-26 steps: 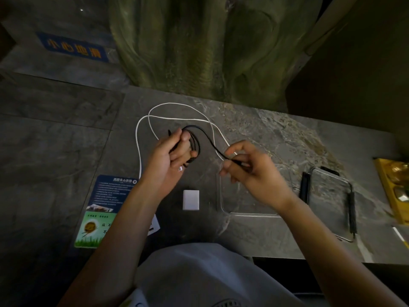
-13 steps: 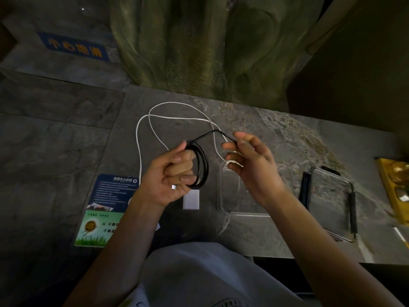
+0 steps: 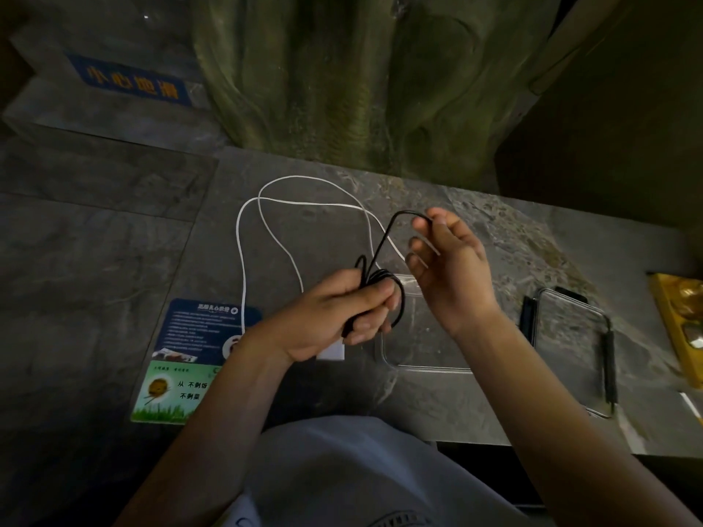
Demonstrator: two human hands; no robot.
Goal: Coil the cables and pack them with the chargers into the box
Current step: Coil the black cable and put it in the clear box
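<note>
Stone counter point(image 3: 494, 237), blue "小心地滑" floor sign point(image 3: 131, 83), black cable point(image 3: 382, 245)

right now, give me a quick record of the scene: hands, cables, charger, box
left hand: grips the coiled part of the black cable
right hand: holds the black cable's free end at its fingertips
white cable: loose on the table, not yet coiled
white charger: on the table, partly hidden by the left hand
box: clear, open, partly hidden by the hands
lid: lies apart, right of the box
</note>
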